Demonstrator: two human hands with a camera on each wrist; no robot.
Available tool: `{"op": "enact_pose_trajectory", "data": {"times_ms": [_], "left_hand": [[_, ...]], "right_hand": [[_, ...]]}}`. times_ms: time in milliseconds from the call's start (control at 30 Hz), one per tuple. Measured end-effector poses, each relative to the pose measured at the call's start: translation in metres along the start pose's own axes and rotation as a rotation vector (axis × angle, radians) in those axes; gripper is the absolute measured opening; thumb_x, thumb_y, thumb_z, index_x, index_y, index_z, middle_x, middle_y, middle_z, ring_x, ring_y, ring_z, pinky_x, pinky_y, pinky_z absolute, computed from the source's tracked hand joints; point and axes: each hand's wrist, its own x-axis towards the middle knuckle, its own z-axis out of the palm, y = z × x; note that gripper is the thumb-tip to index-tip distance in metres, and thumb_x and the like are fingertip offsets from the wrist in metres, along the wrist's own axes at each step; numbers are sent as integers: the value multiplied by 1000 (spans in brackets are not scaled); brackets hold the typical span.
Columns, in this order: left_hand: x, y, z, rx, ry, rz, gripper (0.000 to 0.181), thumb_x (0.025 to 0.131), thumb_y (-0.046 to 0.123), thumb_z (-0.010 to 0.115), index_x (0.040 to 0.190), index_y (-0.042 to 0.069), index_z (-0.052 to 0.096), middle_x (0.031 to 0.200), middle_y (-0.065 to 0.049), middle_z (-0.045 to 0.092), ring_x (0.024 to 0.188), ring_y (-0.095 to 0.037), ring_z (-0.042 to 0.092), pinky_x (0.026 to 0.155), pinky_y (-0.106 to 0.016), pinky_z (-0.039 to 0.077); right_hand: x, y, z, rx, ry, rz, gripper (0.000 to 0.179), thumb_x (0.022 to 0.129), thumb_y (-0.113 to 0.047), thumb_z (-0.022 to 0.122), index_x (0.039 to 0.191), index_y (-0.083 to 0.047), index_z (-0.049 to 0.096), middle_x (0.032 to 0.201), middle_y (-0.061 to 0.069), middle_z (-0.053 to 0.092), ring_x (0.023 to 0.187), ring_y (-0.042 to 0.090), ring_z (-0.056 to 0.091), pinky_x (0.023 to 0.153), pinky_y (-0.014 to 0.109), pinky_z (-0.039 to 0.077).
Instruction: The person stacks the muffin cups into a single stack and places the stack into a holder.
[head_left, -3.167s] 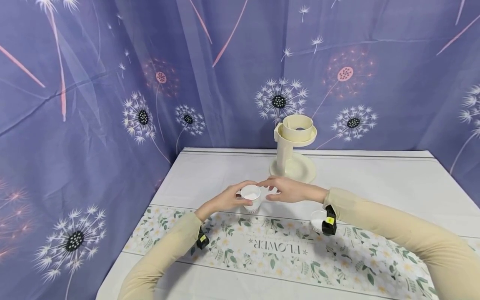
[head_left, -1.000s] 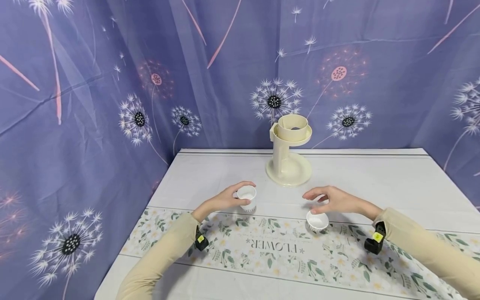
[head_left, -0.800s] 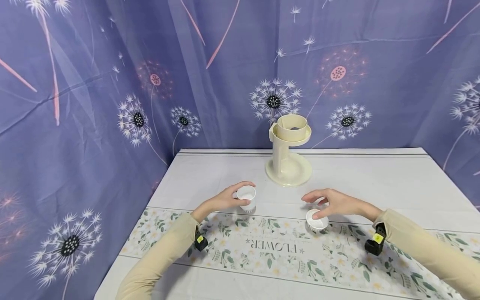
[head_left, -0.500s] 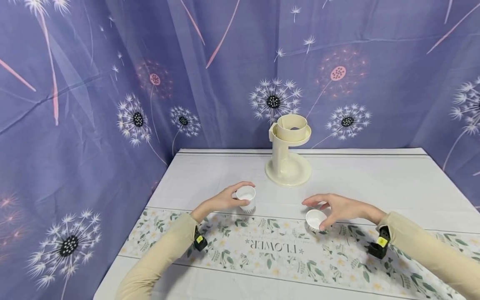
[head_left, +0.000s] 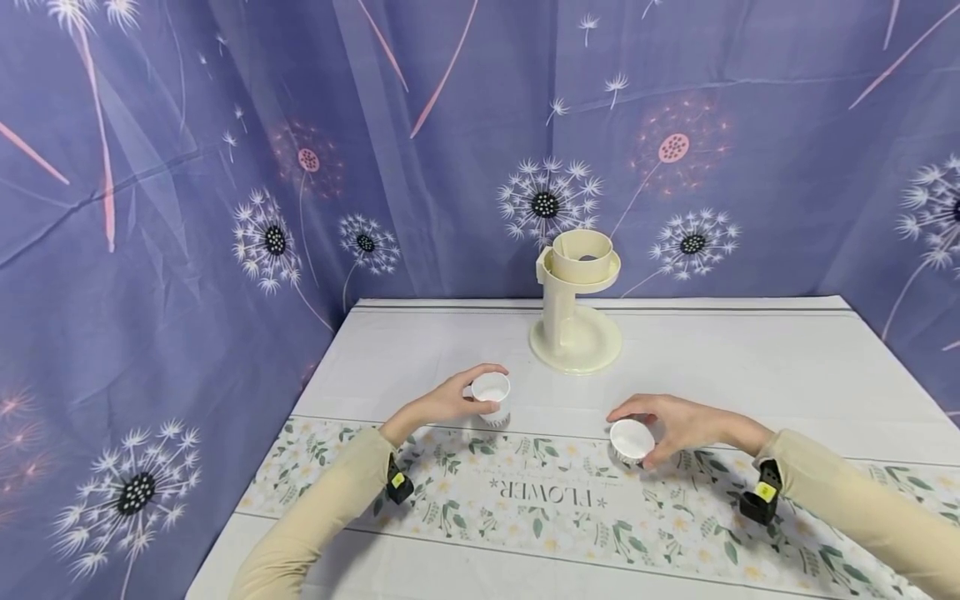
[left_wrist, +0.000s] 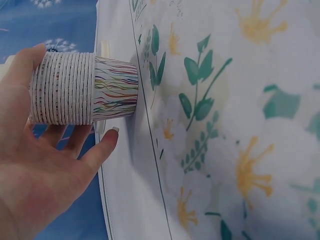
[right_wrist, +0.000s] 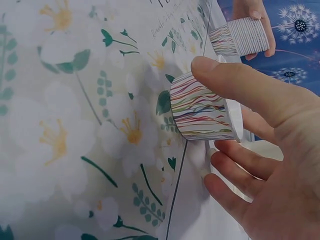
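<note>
My left hand [head_left: 450, 398] grips a stack of small white paper cups [head_left: 492, 406], upright near the middle of the table. In the left wrist view, the stacked cups [left_wrist: 65, 90] show many rims, and the lowest cup has wavy coloured lines. Further right, a single paper cup [head_left: 630, 442] with the same pattern stands on the printed cloth. My right hand [head_left: 686, 421] curls round it, thumb on the near side and fingers on the far side. The right wrist view shows the thumb along the wall of this cup [right_wrist: 205, 112]; some fingertips are hidden behind it.
Behind the hands stands a cream holder [head_left: 558, 312] with a round base and an upper ring. The table [head_left: 750, 358] bears a white cloth with a floral band [head_left: 551, 517]. A purple dandelion curtain [head_left: 420, 208] borders the back and left.
My right hand has left the stack, moved right to the single cup, and lowered until thumb and fingers surround it. My left hand keeps holding the stack in nearly the same place.
</note>
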Motion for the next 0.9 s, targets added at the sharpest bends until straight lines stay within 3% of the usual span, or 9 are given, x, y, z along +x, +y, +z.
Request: {"op": "enact_pose_trajectory", "data": {"times_ms": [433,633,900], "left_hand": [[-1,0,0,11,-3,5,62,93,22,67,147,18,38,147,-4,40,108,-19,55,93,-35,51],[0,-3,0,11,3,14,65,92,23,68,149,19,36,149,-2,38,115,-19,54,96,-32,51],[2,-9,-2,-24,16,45,66,91,16,69,145,13,32,126,-11,51,115,-24,53,93,-39,52]], "right_hand": [[6,1,1,-60,44,26,65,80,-33,79,134,-7,54,133,10,58,120,28,53,90,41,50],[9,-1,-1,-88,81,53,68,81,-36,79,135,-5,54,133,11,59,116,26,57,86,37,51],[15,-2,-1,-77,136,21,63,79,-28,81,129,-3,52,118,9,63,106,25,62,83,38,55]]}}
